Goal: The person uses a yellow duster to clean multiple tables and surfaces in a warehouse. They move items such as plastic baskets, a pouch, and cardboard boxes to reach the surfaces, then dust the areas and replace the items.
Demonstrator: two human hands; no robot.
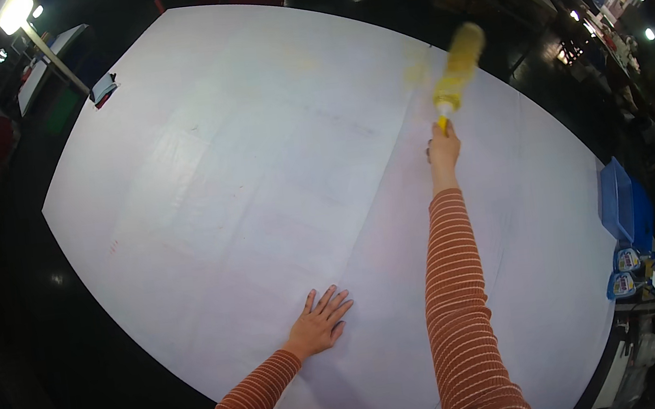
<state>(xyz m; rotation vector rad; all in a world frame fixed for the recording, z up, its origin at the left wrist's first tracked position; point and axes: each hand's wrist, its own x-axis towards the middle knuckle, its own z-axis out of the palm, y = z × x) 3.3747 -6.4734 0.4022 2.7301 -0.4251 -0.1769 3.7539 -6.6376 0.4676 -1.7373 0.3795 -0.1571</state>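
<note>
Yellow duster, motion-blurred, reaches out beyond the person's right hand, above the far right edge of a broad white table. That table spreads ahead of and around both hands, wide enough that the right arm, in a rust-and-white striped sleeve, is stretched nearly straight. The fluffy head points away from the body; whether it brushes the surface cannot be told. The right hand is curled round the short yellow handle near its end, probably to gain reach. The left hand, much nearer the body, lies palm down with its fingers spread on the table, seemingly as a prop for the leaning torso. Around these, a lamp post with a bright light rises far ahead and left of the left hand. Well to the right of both hands, a blue bin stands at the table's right edge; whether on it or just beside it is unclear. Just nearer than the bin are two blue bottles. Smallest, a dark-and-white object sits at the far left rim, well beyond the left hand, where an arm reaching that way would meet it.
</note>
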